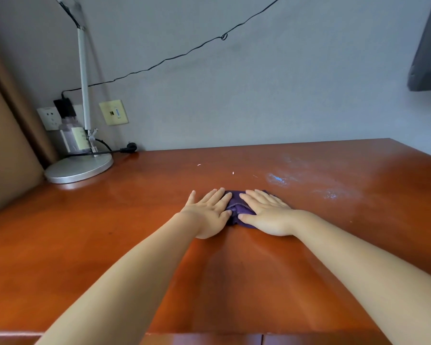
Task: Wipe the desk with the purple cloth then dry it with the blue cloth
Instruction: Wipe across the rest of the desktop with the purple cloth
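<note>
The purple cloth [237, 208] lies bunched on the reddish-brown wooden desk [135, 232], near its middle. My left hand [207, 213] presses flat on the cloth's left side, fingers straight. My right hand [266, 212] presses flat on its right side, fingers straight too. Most of the cloth is hidden under both palms. No blue cloth is in view. Pale smears and specks [278, 180] mark the desk to the right of the hands.
A silver desk lamp [79, 168] stands at the back left with a clear bottle [72, 135] behind it. Wall sockets and a black cable run along the wall. A dark monitor corner [428, 58] hangs at the upper right. Small crumbs [233, 173] lie beyond the hands.
</note>
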Motion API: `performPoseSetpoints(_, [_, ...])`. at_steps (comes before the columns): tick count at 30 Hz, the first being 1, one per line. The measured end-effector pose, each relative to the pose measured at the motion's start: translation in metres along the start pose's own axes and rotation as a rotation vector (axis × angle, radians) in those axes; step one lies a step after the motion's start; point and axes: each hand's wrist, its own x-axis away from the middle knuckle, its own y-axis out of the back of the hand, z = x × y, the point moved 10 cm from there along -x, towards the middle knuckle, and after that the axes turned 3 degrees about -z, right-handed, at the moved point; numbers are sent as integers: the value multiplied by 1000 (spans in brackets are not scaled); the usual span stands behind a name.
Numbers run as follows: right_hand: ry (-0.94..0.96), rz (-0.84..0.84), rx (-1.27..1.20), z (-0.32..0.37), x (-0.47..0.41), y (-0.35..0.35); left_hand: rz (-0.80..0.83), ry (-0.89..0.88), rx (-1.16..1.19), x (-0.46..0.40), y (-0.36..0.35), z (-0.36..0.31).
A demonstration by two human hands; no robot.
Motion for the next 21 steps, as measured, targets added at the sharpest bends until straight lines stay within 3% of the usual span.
performPoseSetpoints(21, [-39,-62,-12,-25,-105,27,-57,36,74,-103,15,41])
